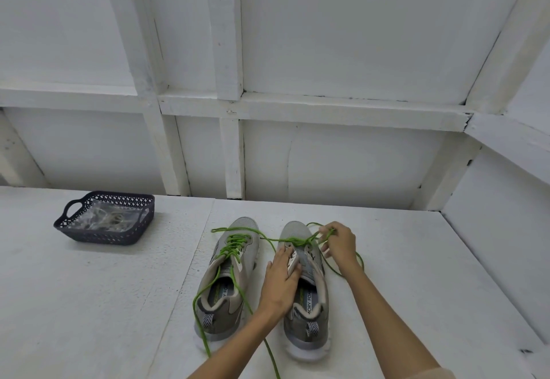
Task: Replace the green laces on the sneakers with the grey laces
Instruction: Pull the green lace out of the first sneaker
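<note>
Two grey sneakers stand side by side on the white table, toes pointing away from me. The left sneaker (pixel 226 277) still carries a green lace (pixel 235 246) through its eyelets, with long loose ends trailing toward me. My left hand (pixel 281 282) rests on the right sneaker (pixel 309 283), its fingers curled over the tongue and holding it. My right hand (pixel 337 243) pinches the right sneaker's green lace (pixel 297 241) near the toe end, the lace mostly pulled free and looping across the table. The grey laces (pixel 110 219) lie in a clear bag inside the basket.
A dark blue perforated basket (pixel 89 234) with handles sits at the back left of the table. A white panelled wall runs behind the table and a side wall closes it off on the right.
</note>
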Available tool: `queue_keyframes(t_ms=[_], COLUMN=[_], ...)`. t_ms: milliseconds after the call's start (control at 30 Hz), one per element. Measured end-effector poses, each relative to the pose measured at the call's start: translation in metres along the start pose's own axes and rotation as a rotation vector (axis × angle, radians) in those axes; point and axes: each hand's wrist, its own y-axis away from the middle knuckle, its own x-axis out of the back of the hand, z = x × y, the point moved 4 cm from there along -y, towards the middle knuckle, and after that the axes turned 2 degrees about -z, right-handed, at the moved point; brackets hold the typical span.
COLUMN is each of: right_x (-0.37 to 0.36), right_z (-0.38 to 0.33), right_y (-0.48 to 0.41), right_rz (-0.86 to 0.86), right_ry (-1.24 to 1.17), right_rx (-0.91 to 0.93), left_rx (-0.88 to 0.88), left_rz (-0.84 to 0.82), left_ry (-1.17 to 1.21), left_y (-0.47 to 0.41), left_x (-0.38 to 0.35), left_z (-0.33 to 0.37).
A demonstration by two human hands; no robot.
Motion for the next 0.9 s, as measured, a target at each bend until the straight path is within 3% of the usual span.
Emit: queue_keyframes(t_ms=[67,100,200,333,500,633,767,900], right_x=[0.004,0.002,-0.01,-0.012,-0.011,-0.007,-0.013,-0.012], right_z=[0.002,0.003,0.009,0.008,0.003,0.0,0.008,0.018], right_y=[0.001,0.002,0.01,0.013,0.01,0.007,0.009,0.007], right_rz=[0.134,0.114,-0.131,-0.251,-0.094,0.151,-0.076,-0.128], right_ry=[-0.316,-0.384,-0.346,-0.241,-0.095,-0.261,-0.063,-0.165], right_rx=[-0.138,-0.202,-0.317,-0.228,-0.13,-0.175,-0.195,-0.206], left_rx=[0.002,0.003,0.003,0.0,0.001,-0.002,-0.002,-0.008], left_rz=[0.002,0.005,0.004,0.006,0.01,0.019,0.019,0.017], left_ry=[-0.001,-0.003,-0.002,-0.004,0.005,0.015,0.016,0.012], left_y=[0.0,0.0,-0.001,-0.001,0.0,-0.001,-0.001,-0.001], left_x=[0.0,0.0,0.0,0.0,0.0,0.0,0.0,0.0], left_z=[0.0,-0.001,-0.003,-0.002,-0.001,-0.002,-0.004,-0.003])
